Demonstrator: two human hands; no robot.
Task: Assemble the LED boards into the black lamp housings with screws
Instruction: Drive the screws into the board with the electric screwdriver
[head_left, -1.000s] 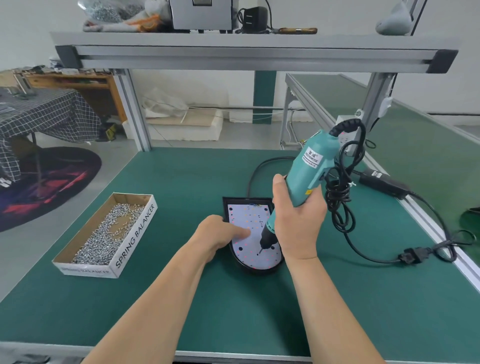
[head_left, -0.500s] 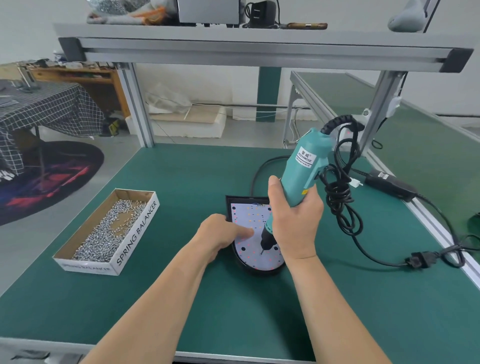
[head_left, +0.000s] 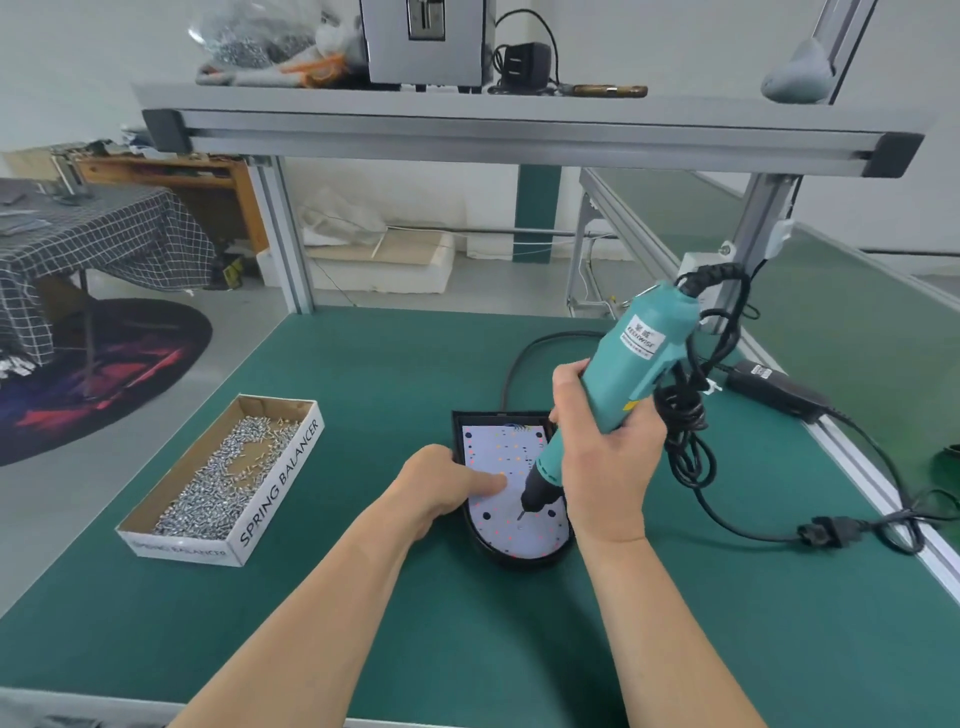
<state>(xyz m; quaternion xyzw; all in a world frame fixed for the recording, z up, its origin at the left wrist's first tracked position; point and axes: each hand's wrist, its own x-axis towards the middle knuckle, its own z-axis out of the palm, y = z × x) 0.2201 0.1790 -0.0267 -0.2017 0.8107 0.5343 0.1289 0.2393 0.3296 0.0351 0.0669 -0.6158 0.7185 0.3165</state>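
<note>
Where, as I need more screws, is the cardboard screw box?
Head view: the open cardboard box of silver screws sits on the green table's left side, left of the left hand and black lamp housing.

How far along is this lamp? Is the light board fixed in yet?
Done: the LED board sits inside the black lamp housing. In hand: the left hand presses the board while the right hand grips the electric screwdriver, bit tip down on its lower part. Left: some dark holes look unfilled, so probably more screws from the cardboard box; the count I cannot tell.
</note>
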